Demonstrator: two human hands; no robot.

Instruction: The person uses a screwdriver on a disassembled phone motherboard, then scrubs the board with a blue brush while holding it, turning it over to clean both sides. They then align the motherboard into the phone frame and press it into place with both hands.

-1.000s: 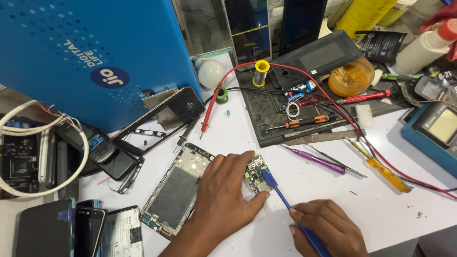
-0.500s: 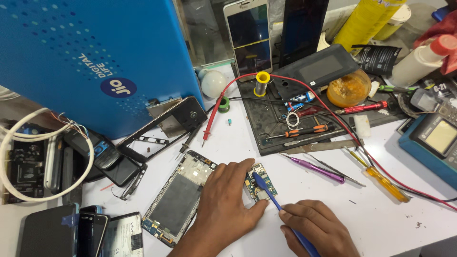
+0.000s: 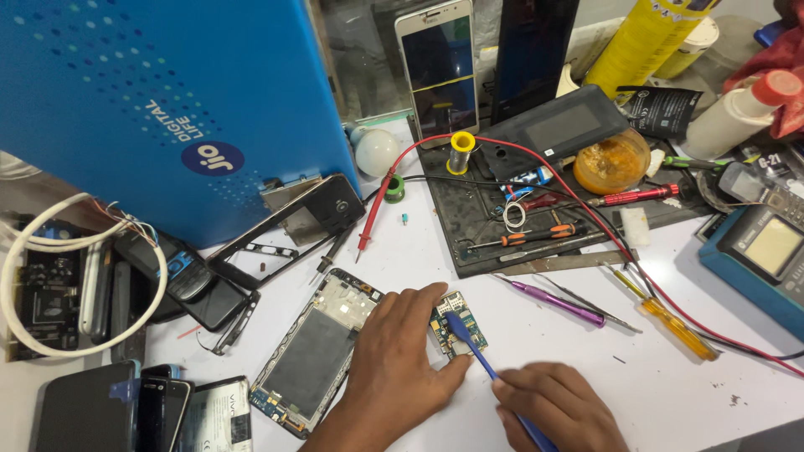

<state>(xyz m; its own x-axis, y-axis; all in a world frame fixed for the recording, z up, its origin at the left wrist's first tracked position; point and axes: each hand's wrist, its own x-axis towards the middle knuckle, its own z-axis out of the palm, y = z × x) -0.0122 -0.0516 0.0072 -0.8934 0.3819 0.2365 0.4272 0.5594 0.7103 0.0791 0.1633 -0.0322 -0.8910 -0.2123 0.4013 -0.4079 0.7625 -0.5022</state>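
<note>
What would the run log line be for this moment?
left hand: pressing circuit board | right hand: holding blue pry tool, tip on board | opened phone beside

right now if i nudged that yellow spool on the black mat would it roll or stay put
The yellow spool stands on its flat end on the black mat, so it would likely slide or stay. Tipped onto its round side, it could roll. It looks small, so probably light and easily knocked by the red wire beside it.

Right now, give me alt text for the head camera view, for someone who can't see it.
A left hand pins a small green circuit board to a white worktable while the right hand presses a blue plastic pry tool onto it. An opened phone frame lies just left, with screwdrivers, phones and a blue box around.
</note>
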